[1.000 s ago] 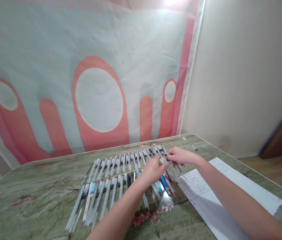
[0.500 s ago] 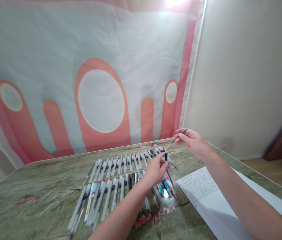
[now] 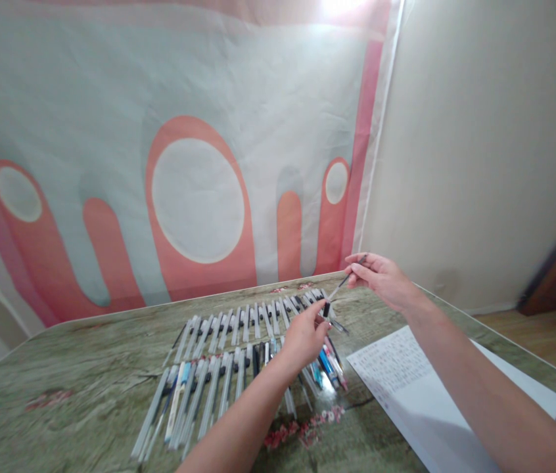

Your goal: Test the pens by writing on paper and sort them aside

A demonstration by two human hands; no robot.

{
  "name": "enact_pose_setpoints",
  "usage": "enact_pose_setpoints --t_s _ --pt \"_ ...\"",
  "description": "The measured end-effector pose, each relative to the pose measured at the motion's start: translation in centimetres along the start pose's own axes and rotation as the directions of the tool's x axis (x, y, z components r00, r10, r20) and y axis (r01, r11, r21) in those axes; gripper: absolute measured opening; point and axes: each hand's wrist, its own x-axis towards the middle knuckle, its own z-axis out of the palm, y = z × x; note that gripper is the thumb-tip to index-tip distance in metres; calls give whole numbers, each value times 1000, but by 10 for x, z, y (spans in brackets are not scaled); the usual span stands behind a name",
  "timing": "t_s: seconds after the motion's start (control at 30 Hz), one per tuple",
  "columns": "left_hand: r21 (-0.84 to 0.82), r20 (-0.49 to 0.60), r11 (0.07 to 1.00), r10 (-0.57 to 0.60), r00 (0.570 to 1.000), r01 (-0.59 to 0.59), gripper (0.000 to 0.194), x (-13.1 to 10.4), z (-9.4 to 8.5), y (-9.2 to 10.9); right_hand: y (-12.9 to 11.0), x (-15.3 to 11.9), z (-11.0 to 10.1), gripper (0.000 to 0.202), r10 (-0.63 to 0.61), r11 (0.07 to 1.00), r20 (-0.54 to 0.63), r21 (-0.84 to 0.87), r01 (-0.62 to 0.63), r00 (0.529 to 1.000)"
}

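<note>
My left hand is closed, pinching a short black-ended pen part between thumb and fingers above the pens. To its upper right, my right hand pinches a thin pen refill, dark at the top and paler lower down. The refill slants down toward the black part; whether its tip is inside or just beside it I cannot tell. Under and left of my hands lie a back row of clear pen barrels and a front row of clear pens, several with black parts. My left forearm hides some of them.
Blue and pink pens lie in a bunch right of my left wrist. Handwritten paper sheets rest under my right forearm. The wood-patterned tabletop ends at a printed cloth backdrop and a plain wall.
The refill in my right hand has tilted slightly steeper, its lower end close to the black part. Both hands stay nearly in place, and the view has shifted a little.
</note>
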Motion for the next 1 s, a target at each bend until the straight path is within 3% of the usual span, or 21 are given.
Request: enact_pose_setpoints --t_s 0.2,0.3,0.5,0.6,0.7,0.8,0.9,1.0 --pt "122 24 993 -7 1000 4 46 -2 -8 6 -1 0 -4 33 -11 998 24 -62 12 1000" --pt "175 13 985 -6 1000 3 44 -3 -13 12 -2 -2 -1 35 19 994 89 -105 -9 996" --pt "152 -52 988 36 998 -27 42 0 -13 6 2 -5 12 44 130 973 267 -219 -71 955" --pt "123 -91 992 28 995 -17 42 3 -13 -1 14 -1 8 44 159 940 272 -337 -61 949" --pt "101 -117 994 45 992 -33 41 5 -14 -4 35 4 3 27 125 817 199 -577 13 972" --pt "95 -124 995 55 991 -43 41 5 -14 -5 64 7 4 19 126 628 256 -769 122 959" --pt "95 -124 995 43 991 -31 41 5 -13 -5 89 6 12 16 167 508 307 -841 185 937" --pt "97 -121 995 32 992 -20 41 5 -12 -7 107 4 18 14 167 446 303 -872 203 938"
